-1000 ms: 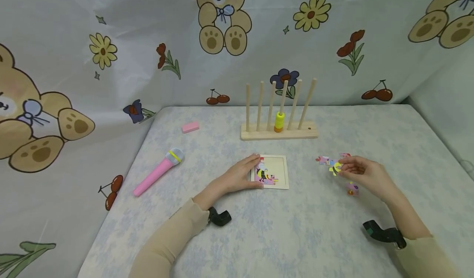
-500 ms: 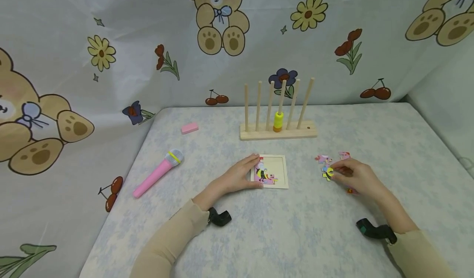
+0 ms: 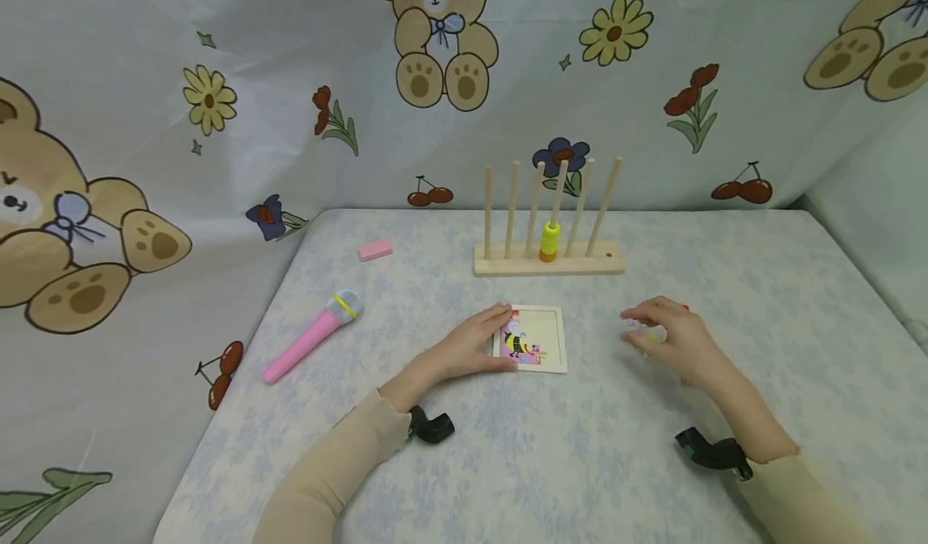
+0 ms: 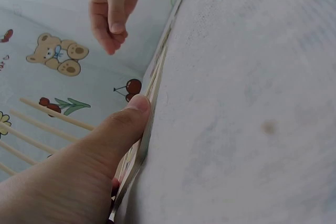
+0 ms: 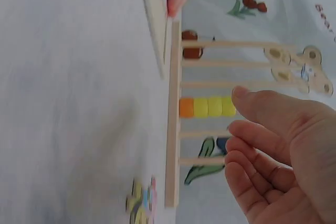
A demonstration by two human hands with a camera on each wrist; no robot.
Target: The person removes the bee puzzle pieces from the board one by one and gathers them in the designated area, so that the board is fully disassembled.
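Note:
My left hand (image 3: 471, 342) holds a small square wooden jigsaw tray (image 3: 553, 338) at its left side, thumb at the near edge and fingers at the far edge. Pink, yellow and black picture pieces (image 3: 524, 350) fill the tray's left part. In the left wrist view the thumb (image 4: 118, 129) lies along the tray's edge. To the right, my right hand (image 3: 681, 342) hovers over loose puzzle pieces (image 3: 655, 333), partly hiding them. Its thumb and fingers are apart and loosely bent, with nothing seen between them in the right wrist view, where pieces (image 5: 140, 203) lie on the table.
A wooden peg rack (image 3: 507, 267) with upright rods stands behind the tray, yellow and orange beads (image 3: 548, 242) on one rod. At left lie a pink toy microphone (image 3: 312, 338) and a pink block (image 3: 375, 250). A printed cloth (image 3: 290, 28) hangs behind the table.
My right hand has shifted left, let go of the yellow-and-black piece and risen a little, its fingers spreading apart. My left hand stays on the tray. The head view has shifted slightly.

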